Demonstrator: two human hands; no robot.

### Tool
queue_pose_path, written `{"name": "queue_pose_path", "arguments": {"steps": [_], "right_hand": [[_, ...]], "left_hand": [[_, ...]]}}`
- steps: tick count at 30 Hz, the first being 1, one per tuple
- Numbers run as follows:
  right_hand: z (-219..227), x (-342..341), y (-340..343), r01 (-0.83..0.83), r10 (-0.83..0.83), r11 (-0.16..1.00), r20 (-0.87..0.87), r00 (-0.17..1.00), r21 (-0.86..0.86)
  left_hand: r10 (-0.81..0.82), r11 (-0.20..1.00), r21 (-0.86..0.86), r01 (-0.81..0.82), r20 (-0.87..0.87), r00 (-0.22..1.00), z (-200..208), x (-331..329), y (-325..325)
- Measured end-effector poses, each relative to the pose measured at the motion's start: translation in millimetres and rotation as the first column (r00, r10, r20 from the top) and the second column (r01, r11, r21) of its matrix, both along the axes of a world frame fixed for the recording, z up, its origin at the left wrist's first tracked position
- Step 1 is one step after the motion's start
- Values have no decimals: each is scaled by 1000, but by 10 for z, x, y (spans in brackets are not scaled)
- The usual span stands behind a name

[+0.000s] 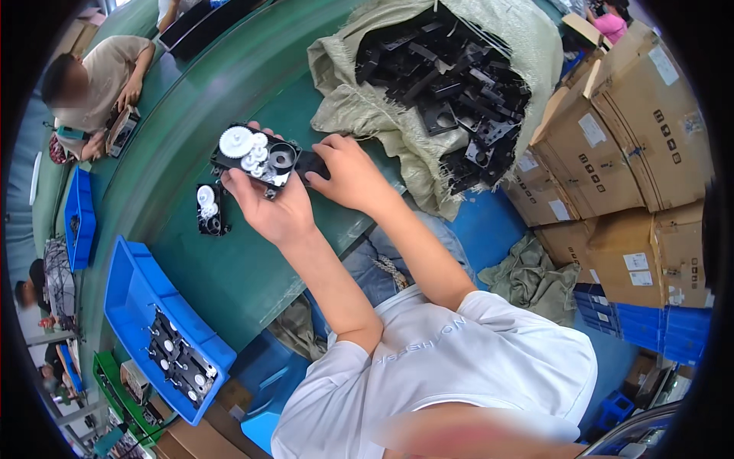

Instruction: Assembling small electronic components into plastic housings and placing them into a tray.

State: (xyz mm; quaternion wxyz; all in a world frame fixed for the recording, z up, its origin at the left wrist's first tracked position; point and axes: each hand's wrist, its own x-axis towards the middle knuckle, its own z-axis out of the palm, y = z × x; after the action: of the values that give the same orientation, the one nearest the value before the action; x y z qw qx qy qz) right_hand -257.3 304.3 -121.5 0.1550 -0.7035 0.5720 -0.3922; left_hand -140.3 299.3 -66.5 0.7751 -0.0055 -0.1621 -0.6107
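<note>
While a green counter (252, 264) stretches across the middle, a woven sack (344, 111) of black parts (447, 96) gapes beyond the right hand (348, 172); blue tray (141, 287) at near left. Left hand (279, 210) clamped on a black geared housing (258, 158), above the counter; right hand curled round a black piece (312, 164) at its right end (attached or separate, can't tell). Housing probably light, stiff, slightly slippery: hold by its sides, sparing the fragile-looking white gears (235, 141).

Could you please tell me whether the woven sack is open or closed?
Open: the woven sack has its mouth spread wide, and black parts show heaped inside.
</note>
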Motion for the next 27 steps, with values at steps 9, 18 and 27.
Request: {"name": "queue_pose_path", "arguments": {"steps": [9, 18, 27], "right_hand": [[31, -55, -108, -224, 182, 968, -298, 937, -115], [524, 46, 2, -511, 194, 860, 931, 308, -10], [733, 57, 101, -443, 407, 874, 796, 448, -198]], "left_hand": [[311, 951, -135, -280, 403, 861, -66, 255, 128], [340, 870, 18, -493, 701, 627, 158, 132, 257], [248, 904, 2, -429, 814, 526, 249, -60, 334]]}}
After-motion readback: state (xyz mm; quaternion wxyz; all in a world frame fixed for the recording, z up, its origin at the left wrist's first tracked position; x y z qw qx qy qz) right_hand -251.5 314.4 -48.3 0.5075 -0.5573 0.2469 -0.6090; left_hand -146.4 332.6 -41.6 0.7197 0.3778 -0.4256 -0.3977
